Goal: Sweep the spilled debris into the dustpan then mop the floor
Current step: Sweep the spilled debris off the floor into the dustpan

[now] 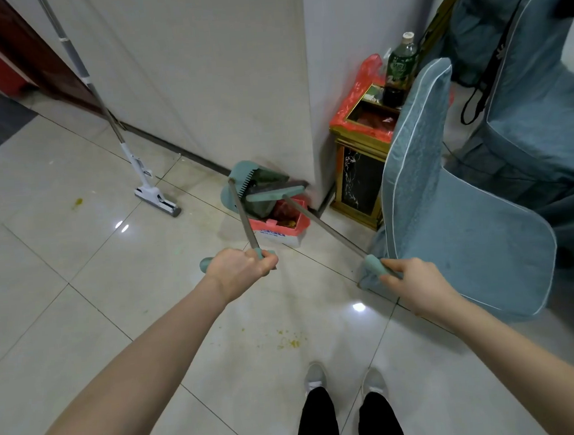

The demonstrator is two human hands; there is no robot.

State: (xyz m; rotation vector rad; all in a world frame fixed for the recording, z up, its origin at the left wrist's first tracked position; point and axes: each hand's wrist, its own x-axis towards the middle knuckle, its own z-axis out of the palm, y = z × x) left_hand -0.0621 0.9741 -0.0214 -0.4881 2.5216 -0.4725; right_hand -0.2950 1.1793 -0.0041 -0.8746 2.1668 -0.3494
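Observation:
My left hand [239, 267] grips the teal end of the dustpan's long handle. The teal dustpan [241, 183] is tipped up over a small red-lined box [281, 229] by the wall corner. My right hand [409, 281] holds the teal grip of the broom handle [324, 226], and the broom head [275, 195] lies across the dustpan's mouth above the box. Yellow crumbs [288, 340] are scattered on the tiles in front of my shoes. More yellow spots [77, 202] lie far left. A white sponge mop [155, 196] leans against the wall at left.
A gold-trimmed bin [361, 177] with a red liner stands in the corner, a green bottle [401, 67] on it. Blue-covered chairs [450, 221] crowd the right side, one touching my right hand's reach. A dark red door frame [26, 66] is at upper left.

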